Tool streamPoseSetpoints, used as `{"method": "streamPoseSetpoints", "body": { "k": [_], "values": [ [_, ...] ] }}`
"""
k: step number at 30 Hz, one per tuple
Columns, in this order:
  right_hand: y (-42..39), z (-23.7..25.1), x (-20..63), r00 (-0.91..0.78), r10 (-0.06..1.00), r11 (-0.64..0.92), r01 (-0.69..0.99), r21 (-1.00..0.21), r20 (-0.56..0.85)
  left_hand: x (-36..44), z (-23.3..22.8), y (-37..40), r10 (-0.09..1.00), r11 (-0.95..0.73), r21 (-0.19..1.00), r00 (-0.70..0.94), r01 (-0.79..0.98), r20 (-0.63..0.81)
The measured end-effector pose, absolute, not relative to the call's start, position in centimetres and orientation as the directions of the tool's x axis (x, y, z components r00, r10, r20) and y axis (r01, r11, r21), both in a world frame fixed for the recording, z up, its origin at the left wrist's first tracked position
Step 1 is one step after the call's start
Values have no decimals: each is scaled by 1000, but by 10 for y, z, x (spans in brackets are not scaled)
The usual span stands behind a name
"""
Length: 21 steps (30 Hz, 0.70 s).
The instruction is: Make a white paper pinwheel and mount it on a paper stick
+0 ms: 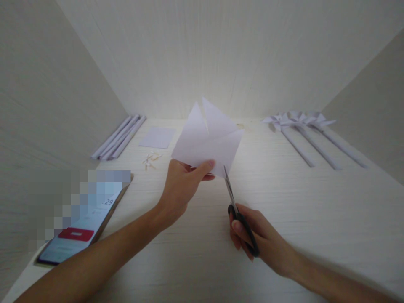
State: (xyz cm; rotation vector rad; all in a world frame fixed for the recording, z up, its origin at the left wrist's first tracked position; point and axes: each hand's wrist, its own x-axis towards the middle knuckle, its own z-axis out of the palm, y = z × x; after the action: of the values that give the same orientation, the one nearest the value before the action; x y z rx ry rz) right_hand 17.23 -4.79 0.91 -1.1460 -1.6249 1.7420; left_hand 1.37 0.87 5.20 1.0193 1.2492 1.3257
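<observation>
My left hand pinches the lower edge of a square sheet of white paper, thumb on top and fingers beneath. Slits run from the sheet's top and right corners toward its middle. In my right hand is a pair of scissors with black handles, its blades pointing up at the paper's bottom corner. The blades look nearly closed, and their tip overlaps that corner. Whether paper lies between them I cannot tell.
Several rolled paper sticks lie at the back left, beside a flat paper square and small scattered sticks. A phone rests at the left. Three paper pinwheels lie at the back right. Walls enclose the white table.
</observation>
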Motion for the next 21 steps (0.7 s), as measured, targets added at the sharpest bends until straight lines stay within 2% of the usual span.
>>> {"method": "streamPoseSetpoints", "body": {
  "k": [21],
  "values": [
    [-47, 13, 170, -520, 812, -140, 264, -954, -263, 14, 51, 9, 990, 20, 995, -140, -99, -34]
  ]
}}
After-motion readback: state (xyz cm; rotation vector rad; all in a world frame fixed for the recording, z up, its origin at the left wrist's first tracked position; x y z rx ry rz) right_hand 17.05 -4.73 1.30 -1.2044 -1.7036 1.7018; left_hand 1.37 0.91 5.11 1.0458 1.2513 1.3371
